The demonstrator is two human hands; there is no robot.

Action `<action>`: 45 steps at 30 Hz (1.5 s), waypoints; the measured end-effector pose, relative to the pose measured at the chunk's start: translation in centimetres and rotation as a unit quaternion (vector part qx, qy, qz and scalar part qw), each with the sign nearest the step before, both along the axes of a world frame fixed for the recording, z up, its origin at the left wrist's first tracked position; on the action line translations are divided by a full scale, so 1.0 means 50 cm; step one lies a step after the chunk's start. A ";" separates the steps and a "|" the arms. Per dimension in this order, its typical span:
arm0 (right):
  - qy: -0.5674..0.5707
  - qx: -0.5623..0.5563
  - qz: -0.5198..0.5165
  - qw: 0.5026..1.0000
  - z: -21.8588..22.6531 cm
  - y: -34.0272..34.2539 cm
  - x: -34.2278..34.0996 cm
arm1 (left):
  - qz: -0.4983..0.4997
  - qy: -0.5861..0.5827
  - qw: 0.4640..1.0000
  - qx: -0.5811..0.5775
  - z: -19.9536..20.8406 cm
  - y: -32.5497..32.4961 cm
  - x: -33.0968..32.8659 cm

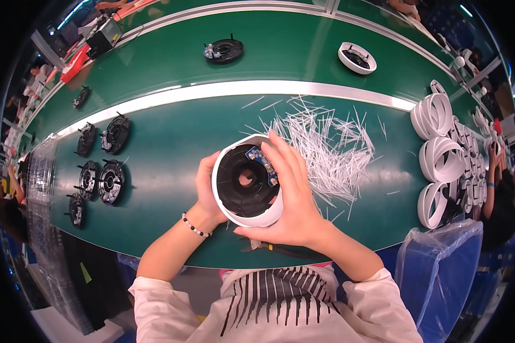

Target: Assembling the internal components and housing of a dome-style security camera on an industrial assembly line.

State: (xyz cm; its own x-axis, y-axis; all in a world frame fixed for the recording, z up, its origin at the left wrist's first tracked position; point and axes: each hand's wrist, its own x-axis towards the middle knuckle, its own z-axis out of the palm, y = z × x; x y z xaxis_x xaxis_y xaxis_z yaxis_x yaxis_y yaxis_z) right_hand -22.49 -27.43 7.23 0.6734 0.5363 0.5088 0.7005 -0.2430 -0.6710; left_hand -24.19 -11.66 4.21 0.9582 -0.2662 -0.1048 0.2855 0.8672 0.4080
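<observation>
Over the near middle of the green bench, both my hands hold a white round housing, its open side turned up towards me. Inside it sits a black disc with a hole in its centre and a curved blue circuit board along its upper right. My left hand wraps the housing's left side. From the right, my right hand grips it, with fingertips over the rim beside the circuit board and thumb along the lower edge. A dark tool, partly hidden, lies below on the bench.
Thin white strips are heaped behind my right hand. Several black discs with boards lie at left. White rings are stacked at right, above a plastic-lined blue bin. Across a pale rail are another black disc and a white housing.
</observation>
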 end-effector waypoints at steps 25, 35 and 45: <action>-0.011 -0.118 0.080 0.990 0.005 -0.004 0.028 | -0.082 0.032 0.996 -0.023 -0.018 0.021 0.000; -0.022 -0.015 -0.015 1.000 -0.017 0.019 0.016 | 0.012 -0.038 0.996 0.079 0.001 0.006 -0.005; -0.070 0.028 -0.107 0.991 0.011 -0.083 0.066 | 0.113 0.131 0.980 0.100 0.020 0.015 0.127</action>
State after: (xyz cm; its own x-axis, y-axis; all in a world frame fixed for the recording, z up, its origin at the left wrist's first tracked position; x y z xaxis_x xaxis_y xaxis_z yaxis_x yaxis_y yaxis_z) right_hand -19.17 -31.60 7.79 0.6888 0.3576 0.6305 0.7247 -0.3604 -0.5873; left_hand -17.82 -10.91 5.19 0.9234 0.0007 -0.3838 0.2129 0.8310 0.5139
